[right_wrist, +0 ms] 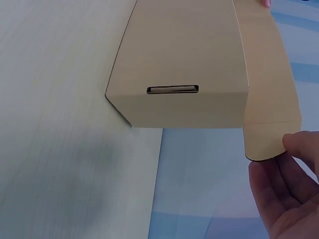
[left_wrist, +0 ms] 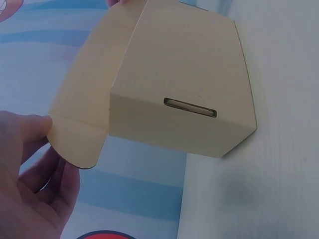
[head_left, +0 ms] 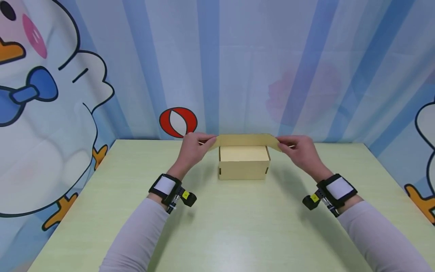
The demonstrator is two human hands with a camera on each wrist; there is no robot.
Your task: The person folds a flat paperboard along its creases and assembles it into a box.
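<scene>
A small plain cardboard box (head_left: 242, 170) sits near the back of the table. Along its far top edge a flap (head_left: 243, 139) stands raised, with a rounded tab at either end. My left hand (head_left: 196, 148) pinches the left tab (left_wrist: 79, 144) between thumb and fingers. At the other end, my right hand (head_left: 299, 150) pinches the right tab (right_wrist: 269, 139) in the same way. Each wrist view shows a narrow slot (right_wrist: 173, 89) along an edge of the box, with a cardboard edge visible inside. The box's inside is hidden from all views.
The pale wood-look table (head_left: 244, 226) reaches back to a blue striped curtain (head_left: 234, 68) printed with cartoon figures. Both wrists carry strapped cameras, a left wrist camera (head_left: 188, 198) and a right wrist camera (head_left: 310, 201), which jut inward above the table.
</scene>
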